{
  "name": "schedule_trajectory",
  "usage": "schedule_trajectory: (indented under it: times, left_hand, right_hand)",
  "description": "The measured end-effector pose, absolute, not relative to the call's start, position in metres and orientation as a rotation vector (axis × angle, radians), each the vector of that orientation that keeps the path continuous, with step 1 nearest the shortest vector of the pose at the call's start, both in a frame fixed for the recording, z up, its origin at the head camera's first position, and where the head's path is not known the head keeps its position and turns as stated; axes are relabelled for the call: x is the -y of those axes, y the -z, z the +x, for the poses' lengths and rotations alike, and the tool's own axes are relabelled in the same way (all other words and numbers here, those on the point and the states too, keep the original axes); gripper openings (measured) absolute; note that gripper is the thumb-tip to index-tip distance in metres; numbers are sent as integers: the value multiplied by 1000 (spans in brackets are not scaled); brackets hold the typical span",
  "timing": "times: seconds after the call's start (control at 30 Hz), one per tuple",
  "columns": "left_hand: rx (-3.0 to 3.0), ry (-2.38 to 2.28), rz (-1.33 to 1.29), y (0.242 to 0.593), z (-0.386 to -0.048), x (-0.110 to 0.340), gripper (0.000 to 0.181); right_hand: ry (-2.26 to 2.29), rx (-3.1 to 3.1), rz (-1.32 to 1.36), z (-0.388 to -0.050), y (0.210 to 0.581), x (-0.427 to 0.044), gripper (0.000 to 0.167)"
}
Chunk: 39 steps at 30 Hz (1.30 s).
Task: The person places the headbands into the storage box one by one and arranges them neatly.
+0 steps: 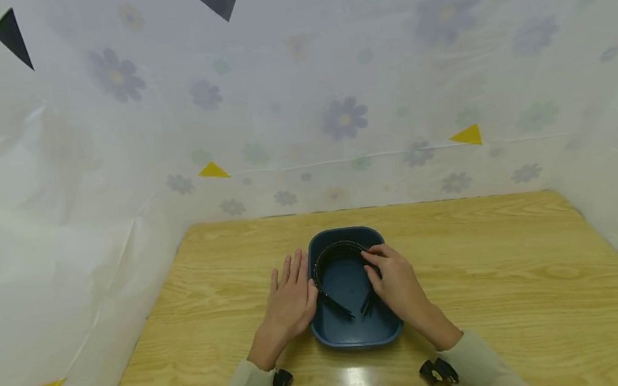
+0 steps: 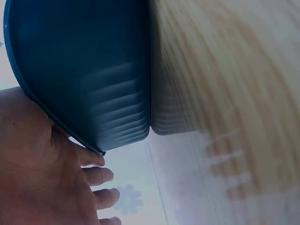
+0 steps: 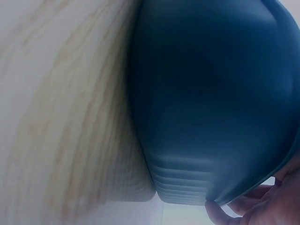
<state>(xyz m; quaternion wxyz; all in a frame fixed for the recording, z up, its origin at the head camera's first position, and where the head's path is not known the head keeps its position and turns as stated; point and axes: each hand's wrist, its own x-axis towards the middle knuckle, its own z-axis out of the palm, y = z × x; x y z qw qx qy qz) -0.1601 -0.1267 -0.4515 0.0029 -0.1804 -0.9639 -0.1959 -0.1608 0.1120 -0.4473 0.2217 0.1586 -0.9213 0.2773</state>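
A dark blue plastic basin (image 1: 357, 334) stands on the table, and inside it lies a black headband (image 1: 334, 305), its curve toward the far end and its two tips toward me. My right hand (image 1: 401, 282) reaches over the right rim and pinches the right side of the headband between thumb and fingers, which cover part of it. Against the left rim rests my left hand (image 1: 290, 302), its fingers straight and spread. Both wrist views show mostly the basin's outer wall (image 2: 84, 56), with left fingers (image 2: 106, 198) beside the rim; the headband is hidden there.
The wood-grain table (image 1: 514, 273) extends to both sides of the basin. A pale flowered sheet (image 1: 280, 116) hangs behind and at the sides, with yellow and black triangles on it. Black straps sit at both wrists.
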Motion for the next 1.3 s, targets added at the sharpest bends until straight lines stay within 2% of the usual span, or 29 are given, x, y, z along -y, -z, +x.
schedule_trajectory:
  times: [0.87,1.3]
  left_hand:
    - [3026,615,-562,455,-155,128,60]
    - [3028,607,-561,454,-158,128,60]
  right_hand:
    - [-800,2481,490,-158,452,-113,35]
    - [-931,2410,455,-158,423,-147,41]
